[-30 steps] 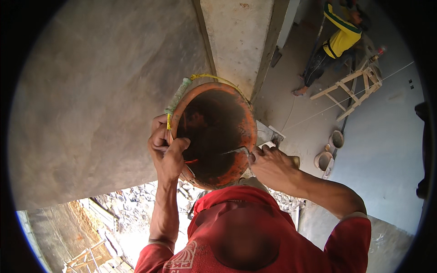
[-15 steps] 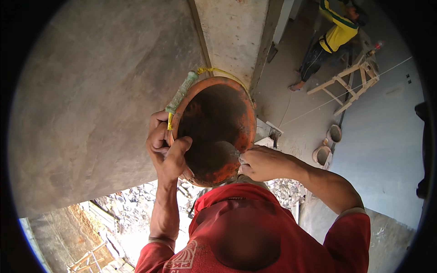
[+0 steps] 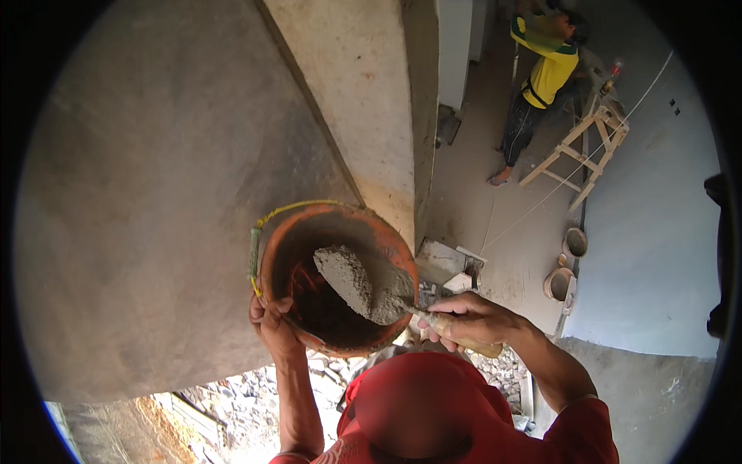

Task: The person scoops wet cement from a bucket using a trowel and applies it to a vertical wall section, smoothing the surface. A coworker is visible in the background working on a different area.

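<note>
An orange bucket (image 3: pixel 272 259) with a yellow handle and green grip hangs in front of me, tilted so its inside shows. My left hand (image 3: pixel 274 321) grips its near left rim, thumb over the edge. In my right hand (image 3: pixel 470 321) is the wooden handle of a trowel (image 3: pixel 402 304), held at the bucket's right rim. Grey wet mortar (image 3: pixel 348 280) is heaped on the trowel's blade, which reaches over the bucket's opening. More mortar seems to lie in the bucket behind it. The blade itself is mostly hidden under the load.
A grey plastered wall (image 3: pixel 154 193) fills the left, beside a concrete column (image 3: pixel 359 93). A person in a yellow shirt (image 3: pixel 549 73) stands far right near a wooden sawhorse (image 3: pixel 583 151). Two buckets (image 3: pixel 558 284) stand by the right wall. Rubble (image 3: pixel 325 371) lies below me.
The trowel has come up from inside the bucket, now loaded with mortar. The bucket sits lower and further left in view, and my right hand's hold on the handle now shows.
</note>
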Available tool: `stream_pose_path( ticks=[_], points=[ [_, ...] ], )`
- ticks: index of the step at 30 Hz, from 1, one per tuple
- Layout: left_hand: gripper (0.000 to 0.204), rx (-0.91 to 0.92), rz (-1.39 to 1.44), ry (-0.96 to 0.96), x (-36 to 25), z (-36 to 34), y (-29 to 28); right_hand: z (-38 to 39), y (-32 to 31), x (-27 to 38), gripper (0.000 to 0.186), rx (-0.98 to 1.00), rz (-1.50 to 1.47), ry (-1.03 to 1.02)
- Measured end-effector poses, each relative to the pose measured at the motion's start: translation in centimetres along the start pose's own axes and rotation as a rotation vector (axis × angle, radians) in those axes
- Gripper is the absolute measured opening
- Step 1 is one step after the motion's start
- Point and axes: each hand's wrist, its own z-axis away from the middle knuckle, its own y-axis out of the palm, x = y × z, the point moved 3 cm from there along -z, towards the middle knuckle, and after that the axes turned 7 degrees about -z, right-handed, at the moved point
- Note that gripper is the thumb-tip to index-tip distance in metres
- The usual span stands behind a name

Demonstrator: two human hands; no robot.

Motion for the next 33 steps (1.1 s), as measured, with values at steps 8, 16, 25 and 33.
stream_pose_path(
  ticks=[8, 16, 25, 33],
  points=[
    [0.028, 0.009, -0.142, -0.013, 3.0, -0.7, -1.7, 6.4, -0.5, 6.2, 0.060, -0.208, -0.591, -0.591],
    [0.022, -0.046, -0.177, -0.006, 2.1, -0.4, -1.6, 7.0, 0.0, 17.0, 0.063, -0.694, -0.581, -1.510],
    [0.018, -0.052, -0.164, 0.043, 2.5, -0.8, -3.0, -3.2, -3.2, 23.5, 0.067, -1.447, 0.004, -1.646],
    [0.012, -0.177, -0.121, 0.019, 3.8, -1.5, -4.6, -4.5, -4.1, 21.5, 0.068, -0.481, -0.120, -1.248]
  ],
)
